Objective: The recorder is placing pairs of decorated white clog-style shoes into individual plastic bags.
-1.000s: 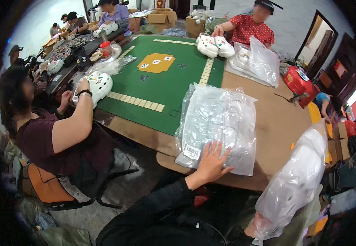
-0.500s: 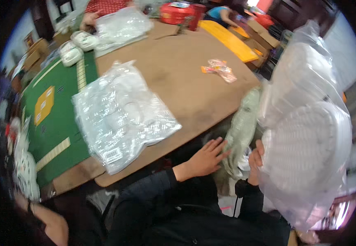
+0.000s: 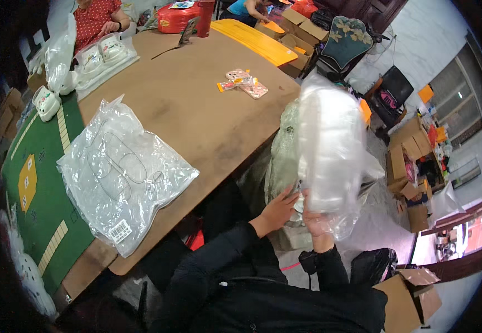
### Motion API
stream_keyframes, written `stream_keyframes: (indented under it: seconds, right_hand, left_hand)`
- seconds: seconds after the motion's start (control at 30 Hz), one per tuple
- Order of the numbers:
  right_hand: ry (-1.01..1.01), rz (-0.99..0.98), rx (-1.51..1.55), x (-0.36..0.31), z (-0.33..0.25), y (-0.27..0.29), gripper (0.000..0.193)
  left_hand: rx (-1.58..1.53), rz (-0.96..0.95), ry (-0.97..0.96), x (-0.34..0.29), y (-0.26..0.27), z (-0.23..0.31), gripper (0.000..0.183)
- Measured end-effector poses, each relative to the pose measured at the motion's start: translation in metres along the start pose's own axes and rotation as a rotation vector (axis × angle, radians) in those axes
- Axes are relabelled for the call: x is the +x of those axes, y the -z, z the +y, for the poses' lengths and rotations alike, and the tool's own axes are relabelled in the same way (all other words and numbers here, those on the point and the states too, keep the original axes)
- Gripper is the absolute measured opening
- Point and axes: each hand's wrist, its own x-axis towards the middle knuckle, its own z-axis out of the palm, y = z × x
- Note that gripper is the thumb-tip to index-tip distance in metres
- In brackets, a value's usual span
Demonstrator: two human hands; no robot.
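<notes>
My right hand (image 3: 316, 222) grips the lower end of a clear plastic bag with a white bulky thing (image 3: 335, 144) inside, held upright and smeared by motion. Close beside it, my left hand (image 3: 277, 211) has its fingers stretched toward the bag's lower edge; whether they touch it I cannot tell. Behind the bag bulges a pale greenish plastic sack (image 3: 282, 150), partly covered. On the table to my left lies a flat clear plastic bag (image 3: 124, 172) with a barcode label and thin dark outlines showing.
The brown table (image 3: 196, 100) carries a pink-patterned phone (image 3: 255, 89) with small packets, a green mat (image 3: 52, 222) and white clogs (image 3: 47, 102). Across it sits a person in red (image 3: 94, 25). Cardboard boxes (image 3: 410, 166) and chairs (image 3: 391, 94) stand to the right.
The bagged white thing has swung left and turned, hiding its ribbed oval side. My left hand has come closer to my right. The view has shifted right, showing more boxes and chairs.
</notes>
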Motion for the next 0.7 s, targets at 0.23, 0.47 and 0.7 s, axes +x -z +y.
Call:
stream_keyframes:
  seconds: [0.23, 0.47, 0.7]
  right_hand:
    - [-0.074, 0.179, 0.011, 0.018, -0.003, 0.035, 0.059]
    - [0.270, 0.714, -0.082, 0.033, -0.019, 0.088, 0.064]
    - [0.176, 0.909, 0.141, 0.064, -0.013, 0.072, 0.056]
  left_hand:
    - [-0.120, -0.065, 0.322, -0.016, -0.066, -0.005, 0.017]
    - [0.100, -0.209, 0.154, -0.017, -0.044, -0.005, 0.015]
    - [0.252, 0.110, 0.215, -0.010, -0.099, 0.012, 0.019]
